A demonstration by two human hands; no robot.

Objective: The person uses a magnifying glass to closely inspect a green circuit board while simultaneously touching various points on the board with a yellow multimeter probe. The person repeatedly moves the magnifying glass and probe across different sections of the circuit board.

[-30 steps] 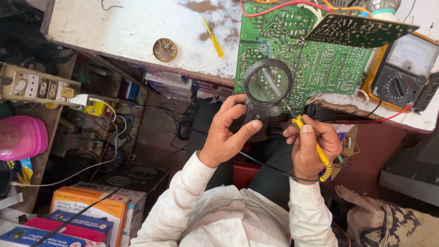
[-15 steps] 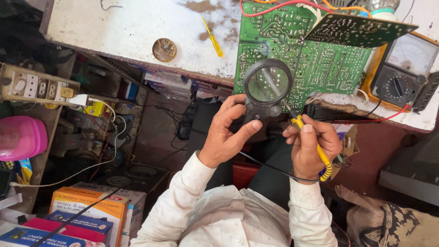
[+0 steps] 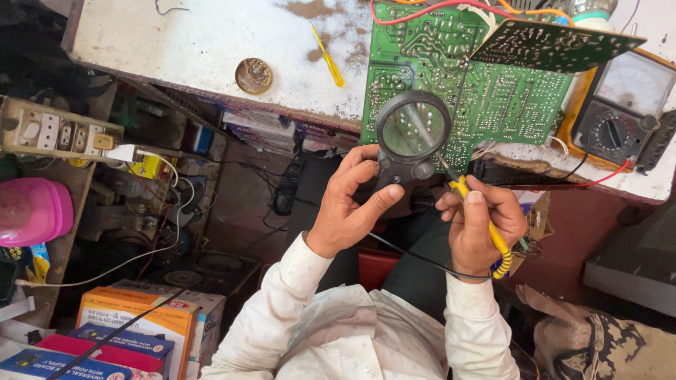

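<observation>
A: What is sitting closest to the camera?

B: White sleeves are filling the bottom, and both arms are reaching up from them. The left hand point(image 3: 350, 204) is clenching its fingers point(image 3: 386, 198) around the black handle of a magnifying glass point(image 3: 412, 129), with the thumb lying along the handle.

A: And the other one?

B: The right hand point(image 3: 479, 224) is grasping a yellow-handled soldering iron point(image 3: 482, 222) like a pen, fingers closed around the grip. Its metal tip is pointing up and left, under the lens, toward the lower edge of the green circuit board point(image 3: 486, 98). A thin black cord is running from the iron across the lap.

A: Where is the lens sitting?

B: It is hovering over the board's lower left part, at the near edge of the bench point(image 3: 190, 42), and the board's tracks are showing through it.

A: What is lying farther out?

B: On the bench, left of the board, a small yellow screwdriver point(image 3: 328, 59) is lying near a round brass-coloured tin point(image 3: 253, 75). To the right, an analogue multimeter point(image 3: 623, 105) is resting beside the board, with a second, darker board point(image 3: 556, 43) tilting above. Off to the left, a switch panel point(image 3: 56, 131) and a pink container point(image 3: 34, 210) are standing below bench height.
</observation>
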